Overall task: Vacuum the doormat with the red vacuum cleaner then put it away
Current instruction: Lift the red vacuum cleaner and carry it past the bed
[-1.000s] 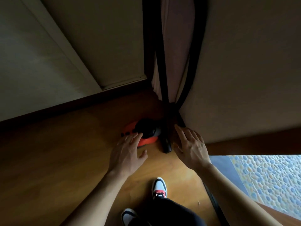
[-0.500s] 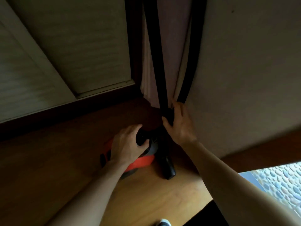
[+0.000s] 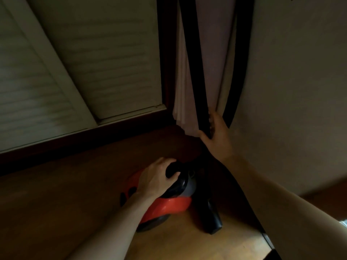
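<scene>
Vacuum cleaner (image 3: 169, 205), red body with a black top, sits on the wooden floor (image 3: 178, 241) in the corner, directly under your left hand (image 3: 155, 181). Your left hand is clamped on the black handle (image 3: 173, 170) at the top of the body, with fingers curled over the far side and thumb round the near side.

Your right hand (image 3: 216, 134), above and to the right of that grip, is closed round the rigid black tube (image 3: 195, 72). The thumb lies on the tube's left and the fingers curl round its right. Below this grip the tube runs down to the black nozzle (image 3: 212, 218), which rests on the floor just right of the red body. Above this grip the tube rises in front of a pale curtain (image 3: 214, 53).

A black hose (image 3: 240, 62) runs upward just right of your right hand, along the wall (image 3: 291, 91). A louvred door (image 3: 103, 53) stands well left of both grips.
</scene>
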A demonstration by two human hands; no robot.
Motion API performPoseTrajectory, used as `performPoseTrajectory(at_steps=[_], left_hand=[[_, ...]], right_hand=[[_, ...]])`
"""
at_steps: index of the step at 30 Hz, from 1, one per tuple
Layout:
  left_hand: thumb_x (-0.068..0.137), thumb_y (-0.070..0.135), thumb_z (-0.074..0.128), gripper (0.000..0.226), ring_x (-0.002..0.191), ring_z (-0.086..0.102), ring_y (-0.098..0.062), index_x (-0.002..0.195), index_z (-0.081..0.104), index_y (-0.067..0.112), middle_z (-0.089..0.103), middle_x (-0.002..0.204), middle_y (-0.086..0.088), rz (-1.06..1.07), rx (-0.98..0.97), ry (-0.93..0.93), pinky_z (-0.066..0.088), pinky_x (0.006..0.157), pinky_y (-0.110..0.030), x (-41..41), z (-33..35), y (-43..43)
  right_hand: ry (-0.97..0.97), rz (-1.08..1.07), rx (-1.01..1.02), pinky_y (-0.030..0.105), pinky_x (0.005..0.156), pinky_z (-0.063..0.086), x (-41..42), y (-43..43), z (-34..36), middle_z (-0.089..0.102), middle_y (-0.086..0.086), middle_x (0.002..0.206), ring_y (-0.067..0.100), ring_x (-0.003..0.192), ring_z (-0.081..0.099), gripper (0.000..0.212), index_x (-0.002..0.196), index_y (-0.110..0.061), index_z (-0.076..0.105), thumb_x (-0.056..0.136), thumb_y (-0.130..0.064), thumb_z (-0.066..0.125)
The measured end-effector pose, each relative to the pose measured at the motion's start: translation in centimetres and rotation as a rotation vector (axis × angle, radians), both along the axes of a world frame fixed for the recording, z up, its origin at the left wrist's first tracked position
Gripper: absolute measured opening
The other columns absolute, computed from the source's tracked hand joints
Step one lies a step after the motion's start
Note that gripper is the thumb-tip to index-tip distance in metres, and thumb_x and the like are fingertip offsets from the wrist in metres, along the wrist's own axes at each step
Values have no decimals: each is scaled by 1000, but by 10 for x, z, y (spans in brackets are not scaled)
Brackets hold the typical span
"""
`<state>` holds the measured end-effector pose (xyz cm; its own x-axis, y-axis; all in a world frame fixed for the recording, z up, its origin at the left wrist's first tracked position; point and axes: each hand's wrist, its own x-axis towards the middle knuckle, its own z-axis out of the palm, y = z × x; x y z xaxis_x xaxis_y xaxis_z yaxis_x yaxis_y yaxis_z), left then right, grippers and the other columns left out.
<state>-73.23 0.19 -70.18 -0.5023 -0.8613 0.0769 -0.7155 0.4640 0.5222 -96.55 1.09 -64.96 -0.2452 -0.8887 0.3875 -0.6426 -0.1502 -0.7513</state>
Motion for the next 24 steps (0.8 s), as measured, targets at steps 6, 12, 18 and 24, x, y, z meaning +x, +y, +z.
performPoseTrajectory(at_steps=[6, 12, 18, 24], left_hand=[[87, 52, 63, 36, 105, 66, -10, 119, 64, 35, 69, 116, 12, -39, 50, -12, 55, 83, -29, 1, -6, -19], [83, 62, 61, 40, 98, 66, -7, 111, 64, 34, 69, 104, 13, -91, 242, 4, 55, 81, -30, -1, -16, -36], [85, 53, 68, 40, 105, 65, -5, 115, 71, 27, 71, 113, 10, -32, 313, 112, 54, 91, -30, 2, -12, -32], [86, 49, 69, 26, 90, 68, 1, 103, 76, 30, 74, 99, 14, 69, 339, 190, 58, 81, -34, 21, 2, -24]], right_hand=[[42, 14, 40, 39, 117, 37, -3, 0, -11, 39, -1, 157, 12, 139, 42, 77, 159, -24, 21, 97, -25, 67], [-214, 4, 153, 38, 109, 46, 9, 4, -14, 53, -8, 136, 10, 124, 54, 63, 148, -25, 35, 96, -24, 70], [-373, -36, 51, 42, 91, 58, 16, 6, -4, 62, -26, 108, 8, 103, 65, 46, 115, -54, 50, 96, -17, 68], [-307, -87, -72, 12, 77, 49, 21, 0, 8, 60, -7, 90, 3, 82, 59, 20, 111, -4, 62, 92, -3, 68]])
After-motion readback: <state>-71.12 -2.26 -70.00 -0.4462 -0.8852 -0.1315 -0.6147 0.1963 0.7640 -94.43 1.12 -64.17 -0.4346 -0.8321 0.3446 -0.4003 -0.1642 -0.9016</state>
